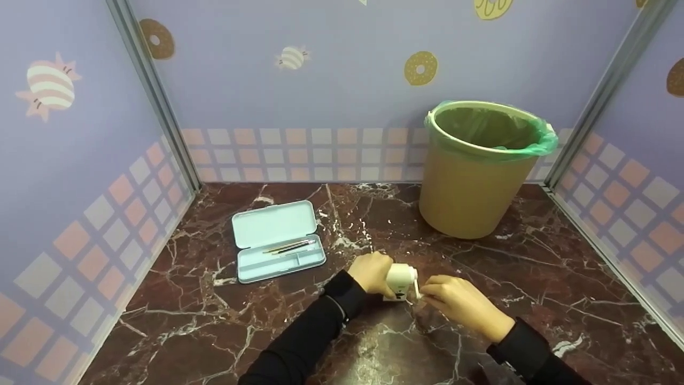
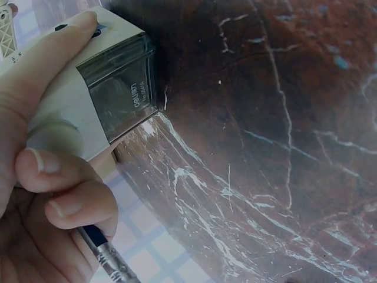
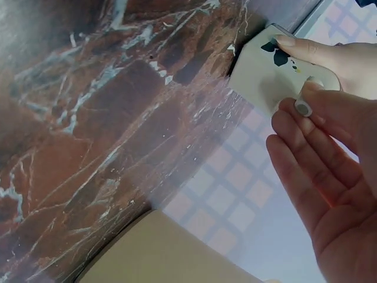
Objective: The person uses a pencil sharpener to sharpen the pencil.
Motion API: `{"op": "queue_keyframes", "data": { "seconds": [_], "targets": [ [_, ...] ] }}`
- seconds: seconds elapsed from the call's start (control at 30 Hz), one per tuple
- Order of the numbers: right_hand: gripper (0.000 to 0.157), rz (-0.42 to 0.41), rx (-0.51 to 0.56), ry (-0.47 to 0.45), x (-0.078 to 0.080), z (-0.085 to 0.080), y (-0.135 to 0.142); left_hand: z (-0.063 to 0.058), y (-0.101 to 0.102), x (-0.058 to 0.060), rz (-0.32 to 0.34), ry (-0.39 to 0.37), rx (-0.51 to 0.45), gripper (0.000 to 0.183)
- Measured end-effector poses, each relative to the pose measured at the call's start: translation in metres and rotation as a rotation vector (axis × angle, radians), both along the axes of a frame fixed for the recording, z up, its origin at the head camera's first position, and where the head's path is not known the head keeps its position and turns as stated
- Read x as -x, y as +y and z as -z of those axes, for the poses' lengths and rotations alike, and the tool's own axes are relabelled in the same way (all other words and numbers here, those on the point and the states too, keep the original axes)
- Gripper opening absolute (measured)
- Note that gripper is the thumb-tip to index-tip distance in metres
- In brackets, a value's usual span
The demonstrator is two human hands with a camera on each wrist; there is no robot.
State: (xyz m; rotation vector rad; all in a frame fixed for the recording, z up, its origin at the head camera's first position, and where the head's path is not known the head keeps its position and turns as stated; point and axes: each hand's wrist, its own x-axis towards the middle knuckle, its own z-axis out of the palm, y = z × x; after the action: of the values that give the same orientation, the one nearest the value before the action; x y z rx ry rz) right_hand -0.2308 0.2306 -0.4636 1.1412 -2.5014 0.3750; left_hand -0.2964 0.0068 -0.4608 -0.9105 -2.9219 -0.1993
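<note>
My left hand grips a cream crank pencil sharpener standing on the table. Its thumb lies over the body in the left wrist view, beside the dark see-through shavings drawer. A pencil with a silver end sticks out from between the curled fingers of that same hand; its other end is hidden. From the right side, my right hand pinches the knob of the sharpener's crank between thumb and forefinger. The other fingers of that hand extend loosely in the right wrist view.
A light blue pencil case lies open on the left, with a few pencils in its tray. At the back right stands a tan bin lined with a green bag. Small whitish bits are scattered on the dark marbled table.
</note>
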Motion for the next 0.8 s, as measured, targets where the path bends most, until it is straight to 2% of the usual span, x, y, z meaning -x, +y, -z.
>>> {"op": "queue_keyframes", "data": {
  "seconds": [0.33, 0.5, 0.8],
  "targets": [
    [0.015, -0.016, 0.023, 0.065, 0.0, -0.004, 0.002, 0.0, 0.002, 0.002, 0.016, 0.006, 0.002, 0.047],
    [0.021, -0.004, 0.026, 0.09, 0.001, -0.012, 0.005, -0.002, 0.003, 0.001, 0.022, 0.007, 0.018, 0.046],
    [0.017, 0.024, 0.044, 0.12, 0.014, -0.023, 0.004, -0.001, 0.001, 0.003, 0.046, 0.018, 0.037, 0.046]
  ]
}}
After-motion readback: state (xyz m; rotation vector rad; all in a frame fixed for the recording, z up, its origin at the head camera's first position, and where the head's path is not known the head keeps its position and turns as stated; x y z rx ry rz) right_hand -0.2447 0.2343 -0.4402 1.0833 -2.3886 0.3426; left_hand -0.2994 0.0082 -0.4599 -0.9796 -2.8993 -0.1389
